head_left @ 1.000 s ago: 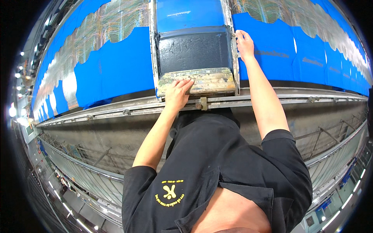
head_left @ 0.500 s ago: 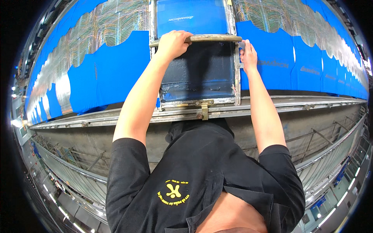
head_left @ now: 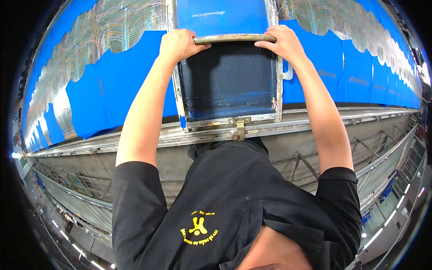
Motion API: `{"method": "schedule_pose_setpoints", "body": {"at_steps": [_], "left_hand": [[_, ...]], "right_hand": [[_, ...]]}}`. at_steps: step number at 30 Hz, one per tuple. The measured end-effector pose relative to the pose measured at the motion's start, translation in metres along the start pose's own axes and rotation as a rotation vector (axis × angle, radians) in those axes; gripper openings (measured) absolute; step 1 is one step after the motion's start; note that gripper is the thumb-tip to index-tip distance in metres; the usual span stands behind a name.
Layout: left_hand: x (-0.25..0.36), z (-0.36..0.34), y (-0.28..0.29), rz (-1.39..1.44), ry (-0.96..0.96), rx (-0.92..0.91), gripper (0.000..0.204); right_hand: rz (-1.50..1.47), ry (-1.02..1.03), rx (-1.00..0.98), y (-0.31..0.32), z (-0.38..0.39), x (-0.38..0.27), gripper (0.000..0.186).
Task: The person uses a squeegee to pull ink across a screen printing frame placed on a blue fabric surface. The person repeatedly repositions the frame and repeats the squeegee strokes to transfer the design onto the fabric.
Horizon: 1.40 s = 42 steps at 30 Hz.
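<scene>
A long squeegee [head_left: 236, 38] with a worn, rounded edge lies crosswise over a screen-printing frame [head_left: 278, 92]. My left hand [head_left: 179, 44] is closed round its left end, thumb on the near side. Round the right end, my right hand [head_left: 285, 43] is closed in the same way. Between the squeegee and me, the frame shows a dark, ink-coated area [head_left: 229, 81]; beyond it is a bright blue area [head_left: 225, 15] with small lettering. The squeegee's lower edge is hidden.
Blue fabric pieces [head_left: 101, 92] lie along the long shiny table on both sides of the frame. A metal rail [head_left: 315, 125] runs along the near edge, where a brass-coloured bracket [head_left: 240, 128] meets the frame. A white hook-shaped handle [head_left: 288, 72] sticks out at the frame's right.
My right hand has gone from the frame's right side up onto the squeegee's right end. My left hand has slid left to the squeegee's left end.
</scene>
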<state>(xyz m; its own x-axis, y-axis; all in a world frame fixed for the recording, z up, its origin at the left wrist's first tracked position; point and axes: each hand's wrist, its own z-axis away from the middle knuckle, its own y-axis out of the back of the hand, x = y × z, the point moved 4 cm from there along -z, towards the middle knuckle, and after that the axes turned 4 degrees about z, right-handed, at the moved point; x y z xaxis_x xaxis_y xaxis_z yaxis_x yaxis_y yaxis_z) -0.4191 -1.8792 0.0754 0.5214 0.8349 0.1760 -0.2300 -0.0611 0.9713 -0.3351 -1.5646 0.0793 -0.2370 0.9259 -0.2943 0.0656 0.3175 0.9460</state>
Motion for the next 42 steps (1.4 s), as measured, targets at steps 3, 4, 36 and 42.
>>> {"method": "schedule_pose_setpoints", "body": {"at_steps": [3, 4, 36, 42], "left_hand": [[0.004, 0.005, -0.005, 0.043, 0.082, -0.052, 0.066], [0.006, 0.013, -0.010, 0.056, 0.080, 0.008, 0.065], [0.002, 0.008, 0.006, 0.069, 0.165, -0.144, 0.069], [0.003, 0.001, -0.001, 0.052, 0.129, -0.093, 0.065]], "right_hand": [[0.155, -0.160, -0.044, -0.019, 0.003, -0.009, 0.039], [0.142, -0.162, -0.025, -0.022, 0.008, -0.011, 0.037], [0.119, -0.083, 0.040, -0.009, -0.005, -0.012, 0.039], [0.172, -0.188, -0.103, -0.021, -0.011, -0.006, 0.048]]}}
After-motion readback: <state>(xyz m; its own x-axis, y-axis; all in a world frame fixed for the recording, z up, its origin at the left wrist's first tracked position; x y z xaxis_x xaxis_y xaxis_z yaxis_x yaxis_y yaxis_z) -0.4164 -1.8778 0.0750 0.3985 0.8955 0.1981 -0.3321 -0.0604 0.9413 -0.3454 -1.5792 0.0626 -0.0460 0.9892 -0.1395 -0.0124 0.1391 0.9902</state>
